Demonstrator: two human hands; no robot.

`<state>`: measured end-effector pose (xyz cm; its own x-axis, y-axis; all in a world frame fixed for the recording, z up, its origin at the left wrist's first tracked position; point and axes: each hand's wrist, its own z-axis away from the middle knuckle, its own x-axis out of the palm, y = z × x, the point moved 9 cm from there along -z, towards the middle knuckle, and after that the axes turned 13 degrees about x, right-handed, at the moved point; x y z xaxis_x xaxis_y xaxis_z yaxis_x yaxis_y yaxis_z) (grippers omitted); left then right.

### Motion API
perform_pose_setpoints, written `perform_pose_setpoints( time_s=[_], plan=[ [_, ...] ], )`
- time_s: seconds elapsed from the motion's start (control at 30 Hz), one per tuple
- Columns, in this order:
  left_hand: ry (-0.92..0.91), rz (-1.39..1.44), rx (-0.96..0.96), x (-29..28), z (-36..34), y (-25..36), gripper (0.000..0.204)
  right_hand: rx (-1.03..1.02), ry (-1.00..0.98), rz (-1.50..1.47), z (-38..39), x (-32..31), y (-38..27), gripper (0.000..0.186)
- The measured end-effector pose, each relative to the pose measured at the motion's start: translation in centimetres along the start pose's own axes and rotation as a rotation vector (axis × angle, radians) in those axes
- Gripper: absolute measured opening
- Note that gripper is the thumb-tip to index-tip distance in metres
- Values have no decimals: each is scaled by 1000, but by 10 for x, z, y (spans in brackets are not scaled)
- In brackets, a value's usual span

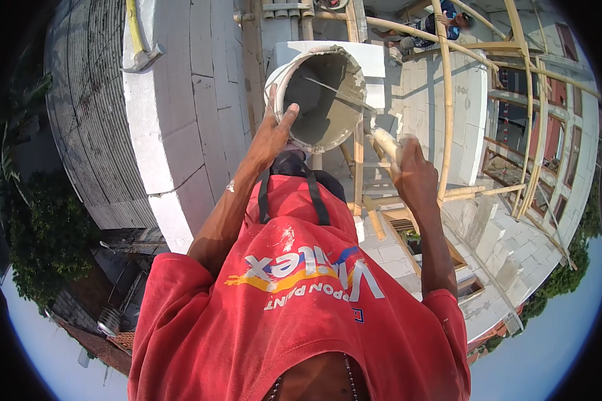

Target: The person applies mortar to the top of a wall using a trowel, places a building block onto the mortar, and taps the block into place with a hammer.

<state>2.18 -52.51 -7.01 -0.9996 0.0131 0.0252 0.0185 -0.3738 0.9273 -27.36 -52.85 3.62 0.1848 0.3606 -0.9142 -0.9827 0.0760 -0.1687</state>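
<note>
A white bucket (pixel 278 79) is tipped so that its mouth faces me, with wet grey mortar (pixel 344 80) inside. My left hand (pixel 273 134) grips the bucket's left rim, the thumb over the edge and the other fingers along the outside. In my right hand (pixel 415 170) is the pale handle of a trowel (pixel 383 142). Its metal neck crosses the right side of the rim, and its thin blade reaches into the bucket over the mortar. Behind the bucket lies a white block (pixel 374 61).
Left of me runs a wall of white blocks (pixel 180 100), with a yellow-handled hammer (pixel 142 59) on its top. Beyond it is a corrugated roof (pixel 93 120). Bamboo scaffolding poles (pixel 443 100) stand at the right. Another person (pixel 451 23) is at the far right.
</note>
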Motion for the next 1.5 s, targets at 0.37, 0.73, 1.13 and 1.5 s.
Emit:
perform_pose_setpoints(
  time_s=[0.37, 0.73, 1.13, 1.5],
  plan=[
    [227, 669, -228, -10, 0, -8, 52, -82, -49, 264, 51, 23, 39, 75],
    [306, 662, -215, 4, 26, -54, 54, 495, -559, -873, 67, 29, 62, 39],
    [481, 716, -231, -46, 58, -87, 55, 567, -511, -895, 68, 30, 75, 39],
    [498, 502, -275, -32, 101, -202, 78, 744, -1460, -1670, 52, 217, -281, 27]
  ],
)
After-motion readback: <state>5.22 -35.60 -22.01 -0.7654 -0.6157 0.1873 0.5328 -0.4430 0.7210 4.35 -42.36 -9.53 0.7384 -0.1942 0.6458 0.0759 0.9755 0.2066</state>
